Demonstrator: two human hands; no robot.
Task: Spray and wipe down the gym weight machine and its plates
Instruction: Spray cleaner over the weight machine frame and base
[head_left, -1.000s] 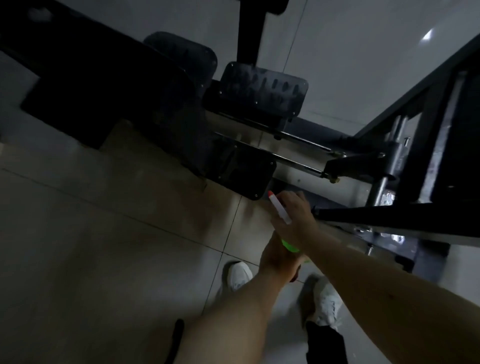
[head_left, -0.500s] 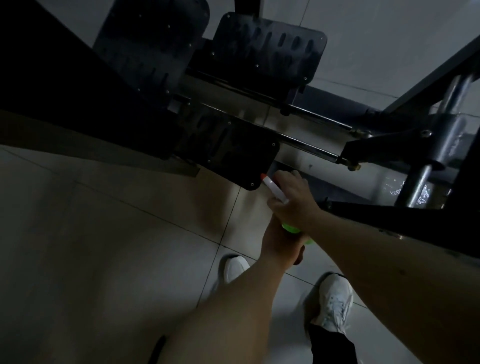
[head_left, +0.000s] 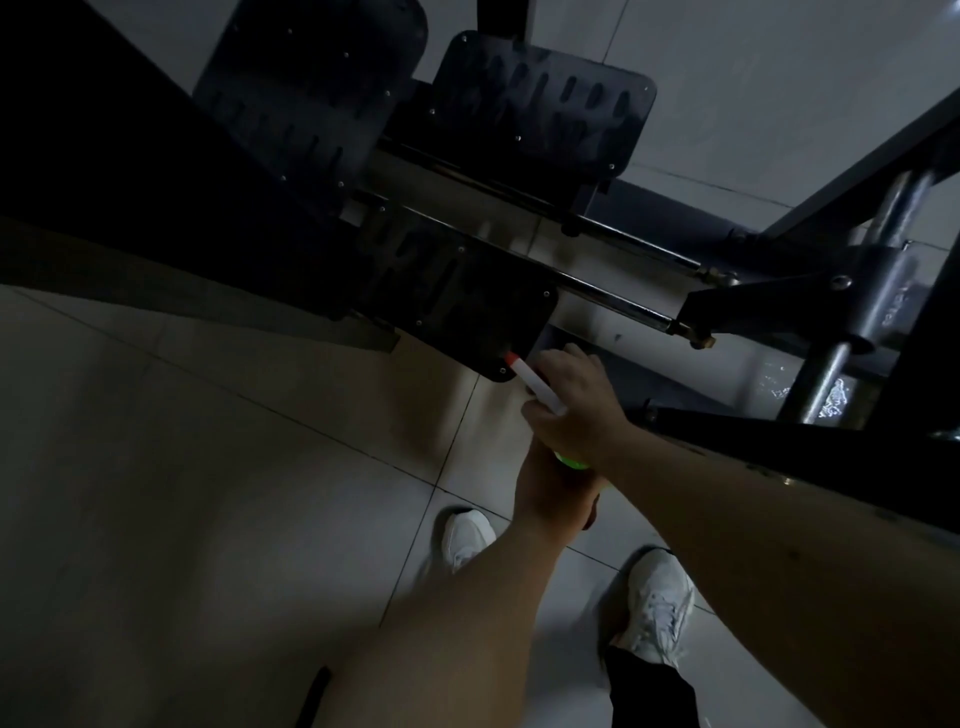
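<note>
Spraying risk: your bottle's (head_left: 535, 382) red tip sits almost against the near corner of the plate (head_left: 457, 291). Fired from there, it would likely soak one spot and leave the rest dry.
Overspray risk: mist passing that corner would fall on the floor (head_left: 208, 467) just ahead of your shoes (head_left: 465, 538). Glossy tile may turn slippery.
Run-off risk: fluid reaching the rods (head_left: 613, 301) behind the plate could streak if left unwiped.
Wiping risk: both your hands are at the bottle and no cloth shows, so spray may dry before you reach it.
Bottle: white head, red tip and bright green body, mostly covered by your hands. You hold it low, off the plate's corner and above the floor.
Right hand (head_left: 571, 410): wrapped over the head and gripping it; the trigger finger is hidden.
Left hand (head_left: 550, 499): curled under the green body, seemingly holding it.
Plate: black, slotted, screwed at the edges. The light is too dim to judge dirt or wetness.
Far plates (head_left: 540, 109): two more beyond, equally dark.
Frame (head_left: 857, 291): dark, to your right. One post carries a pale mottled patch; you cannot tell whether it is wet.
</note>
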